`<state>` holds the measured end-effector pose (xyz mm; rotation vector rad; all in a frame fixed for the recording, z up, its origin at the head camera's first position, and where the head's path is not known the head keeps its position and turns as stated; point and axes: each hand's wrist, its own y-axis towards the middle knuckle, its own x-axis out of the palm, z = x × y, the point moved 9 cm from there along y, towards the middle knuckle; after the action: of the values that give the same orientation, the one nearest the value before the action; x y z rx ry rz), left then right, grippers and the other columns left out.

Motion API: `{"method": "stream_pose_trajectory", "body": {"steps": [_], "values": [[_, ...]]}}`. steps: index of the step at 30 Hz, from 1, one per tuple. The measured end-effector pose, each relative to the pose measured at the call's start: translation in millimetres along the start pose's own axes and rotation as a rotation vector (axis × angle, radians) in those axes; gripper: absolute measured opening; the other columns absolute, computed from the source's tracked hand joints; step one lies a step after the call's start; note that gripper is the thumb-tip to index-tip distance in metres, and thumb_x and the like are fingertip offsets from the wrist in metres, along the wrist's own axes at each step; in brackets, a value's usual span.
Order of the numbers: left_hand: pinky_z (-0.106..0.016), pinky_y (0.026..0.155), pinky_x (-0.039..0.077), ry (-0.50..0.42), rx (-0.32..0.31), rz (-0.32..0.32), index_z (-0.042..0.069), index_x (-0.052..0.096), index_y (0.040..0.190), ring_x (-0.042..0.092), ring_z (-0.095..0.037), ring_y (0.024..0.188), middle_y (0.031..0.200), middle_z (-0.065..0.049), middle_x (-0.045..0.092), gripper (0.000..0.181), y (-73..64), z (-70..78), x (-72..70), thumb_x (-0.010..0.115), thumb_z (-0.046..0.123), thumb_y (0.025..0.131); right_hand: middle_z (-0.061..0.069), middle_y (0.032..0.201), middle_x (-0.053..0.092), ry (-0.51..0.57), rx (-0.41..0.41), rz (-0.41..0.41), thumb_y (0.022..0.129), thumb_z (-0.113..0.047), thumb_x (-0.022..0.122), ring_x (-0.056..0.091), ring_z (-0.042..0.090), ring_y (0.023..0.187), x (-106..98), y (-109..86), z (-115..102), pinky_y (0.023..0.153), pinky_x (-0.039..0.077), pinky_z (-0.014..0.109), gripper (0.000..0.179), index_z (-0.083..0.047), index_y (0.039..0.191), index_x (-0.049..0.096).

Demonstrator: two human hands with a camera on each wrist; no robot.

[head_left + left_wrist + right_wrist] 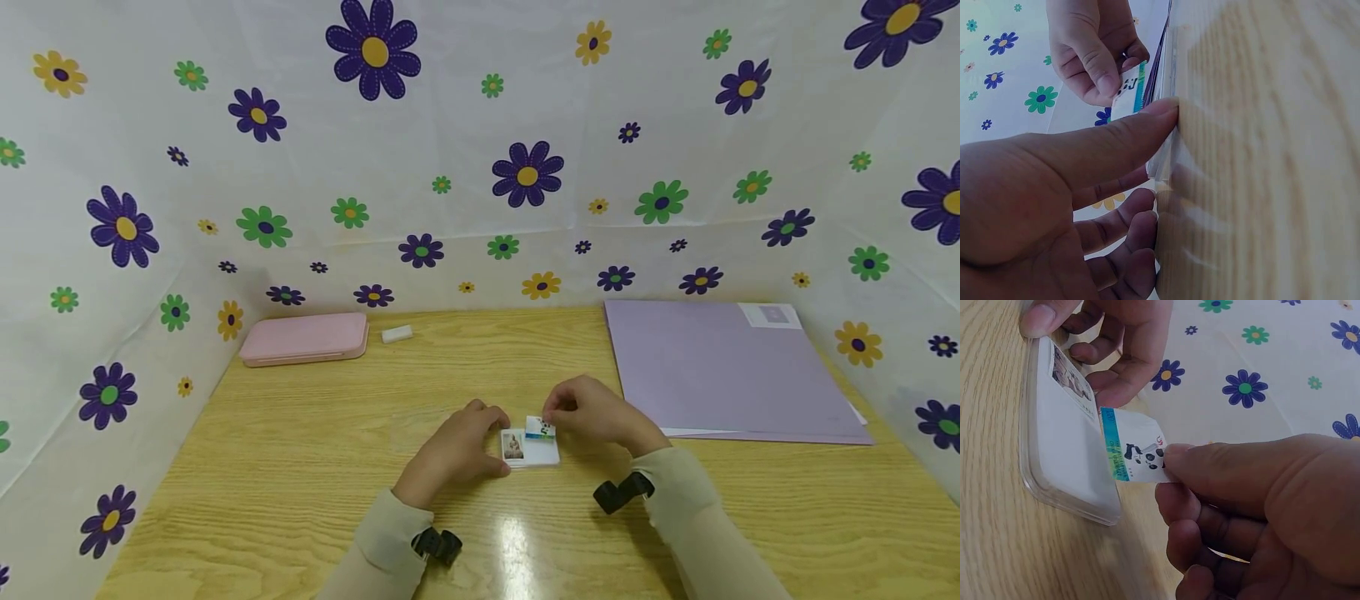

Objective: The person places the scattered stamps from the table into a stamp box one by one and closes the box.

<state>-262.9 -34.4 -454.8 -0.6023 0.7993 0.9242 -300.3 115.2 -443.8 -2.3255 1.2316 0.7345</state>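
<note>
My right hand point(592, 412) pinches a small stamp with pandas on it point(1141, 453) between thumb and forefinger. The stamp has a blue-green band along one edge and is held tilted over the right part of a flat, rounded clear plastic case point(542, 457) with a white inside. A second stamp with a brownish figure picture point(513, 445) lies on the case's left part. My left hand point(461, 446) holds the case at its left end, thumb at the near edge and fingers at the far edge. In the right wrist view the left thumb point(1040, 320) sits right on the case's corner.
A faint transparent plastic piece point(408, 429) lies left of my left hand. At the back left are a pink pencil case point(306, 339) and a white eraser point(397, 334). A large purple folder point(720, 375) covers the back right. Flower-patterned cloth point(450, 125) walls the table.
</note>
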Motion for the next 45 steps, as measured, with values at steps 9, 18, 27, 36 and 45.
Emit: {"method": "stream_pose_trajectory", "body": {"steps": [9, 18, 27, 36, 45], "values": [[-0.038, 0.086, 0.046, 0.006, 0.003, 0.011, 0.013, 0.062, 0.12, 0.052, -0.018, 0.093, 0.11, -0.003, 0.054, 0.051, -0.7, 0.5, -0.4, 0.087, 0.024, 0.077, -0.003, 0.075, 0.064, -0.019, -0.041, -0.06, 0.093, -0.009, 0.069, 0.051, 0.014, 0.066, 11, 1.0, -2, 0.057, 0.043, 0.028, 0.008, -0.009, 0.086, 0.072], [-0.038, 0.086, 0.046, 0.003, 0.019, 0.017, 0.011, 0.063, 0.12, 0.052, -0.018, 0.092, 0.109, -0.003, 0.055, 0.052, -0.4, 1.1, -0.7, 0.087, 0.024, 0.077, -0.005, 0.074, 0.061, -0.091, -0.039, -0.069, 0.091, -0.01, 0.071, 0.053, 0.014, 0.069, 17, 3.0, 0, 0.062, 0.045, 0.03, 0.009, -0.012, 0.082, 0.071], [-0.038, 0.085, 0.046, 0.001, 0.021, 0.014, 0.012, 0.062, 0.12, 0.052, -0.018, 0.092, 0.109, -0.003, 0.054, 0.051, -0.1, 0.0, 0.1, 0.087, 0.024, 0.077, -0.006, 0.074, 0.06, -0.117, -0.037, -0.077, 0.091, -0.01, 0.071, 0.052, 0.013, 0.069, 20, 3.8, 0, 0.062, 0.044, 0.029, 0.01, -0.013, 0.082, 0.07], [-0.038, 0.085, 0.046, 0.009, 0.012, 0.012, 0.013, 0.062, 0.12, 0.052, -0.018, 0.092, 0.109, -0.003, 0.054, 0.051, -0.3, 0.6, -0.4, 0.087, 0.024, 0.077, -0.004, 0.073, 0.059, -0.116, -0.041, -0.078, 0.09, -0.01, 0.071, 0.052, 0.013, 0.068, 22, 4.6, 1, 0.061, 0.045, 0.029, 0.01, -0.012, 0.081, 0.068], [-0.038, 0.086, 0.046, 0.014, 0.007, 0.007, 0.013, 0.062, 0.122, 0.052, -0.018, 0.093, 0.109, -0.002, 0.054, 0.052, 0.4, -0.3, 0.4, 0.087, 0.025, 0.078, -0.004, 0.072, 0.058, -0.116, -0.037, -0.075, 0.09, -0.01, 0.071, 0.052, 0.013, 0.066, 22, 4.7, 1, 0.06, 0.044, 0.028, 0.011, -0.012, 0.08, 0.066]]}}
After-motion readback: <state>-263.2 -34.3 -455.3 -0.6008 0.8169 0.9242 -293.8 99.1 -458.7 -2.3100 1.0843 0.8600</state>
